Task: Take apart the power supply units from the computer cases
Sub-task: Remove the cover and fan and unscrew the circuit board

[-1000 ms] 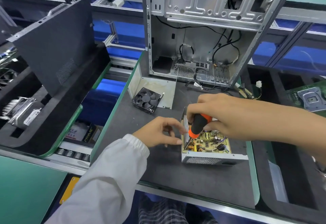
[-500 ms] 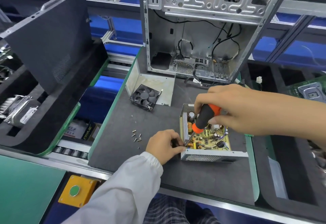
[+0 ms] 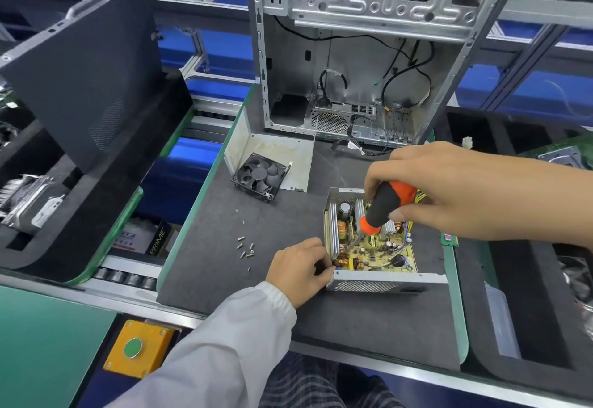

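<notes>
While gripping the power supply unit corner with left hand, driving screwdriver, right hand fingers clamped around handle.

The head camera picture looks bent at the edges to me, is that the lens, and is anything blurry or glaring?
Head view: the wide lens bows the computer case frame and the bench rails outward; light is even and overhead, with soft shadows; the right hand on the screwdriver and the power supply unit are sharp, the left hand too; faint sheen on the case metal.
</notes>
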